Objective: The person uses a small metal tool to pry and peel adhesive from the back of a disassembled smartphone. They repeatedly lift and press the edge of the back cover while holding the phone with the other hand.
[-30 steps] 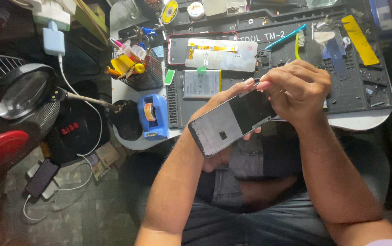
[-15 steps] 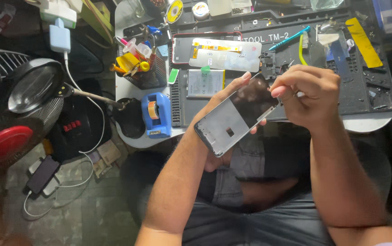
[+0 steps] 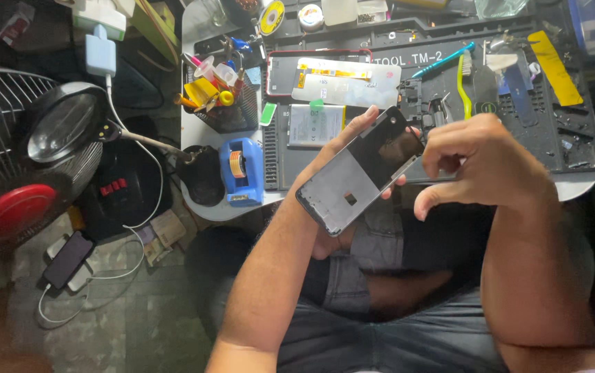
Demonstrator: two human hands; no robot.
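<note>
- At the far left of the frame we see a fan (image 3: 7, 186) with a red hub and a round magnifier (image 3: 59, 128) on a stalk, both off the bench, the lens swung aside rather than over the work.
- Lower left, a dark phone (image 3: 68, 259) lies on the floor on a white cable, apparently charging out of the way.
- At the bench (image 3: 201, 207) edge, a blue tape dispenser (image 3: 241, 171) stands upright, near for a quick reach.
- A white rectangular battery (image 3: 315, 124) with a green tab lies flat on the mat; above it sits a white-wrapped panel (image 3: 346, 86) with a yellow strip.
- Our left hand (image 3: 339, 166) cradles the phone frame (image 3: 361, 169) from below at centre frame, tilted, inner side up so we can see it.
- Our right hand (image 3: 480, 169) curls just beside its right edge, fingers pinched narrow; whether they hold anything we cannot tell.
- Upper right, a yellow strip-shaped label (image 3: 553, 65) lies slantwise.
</note>
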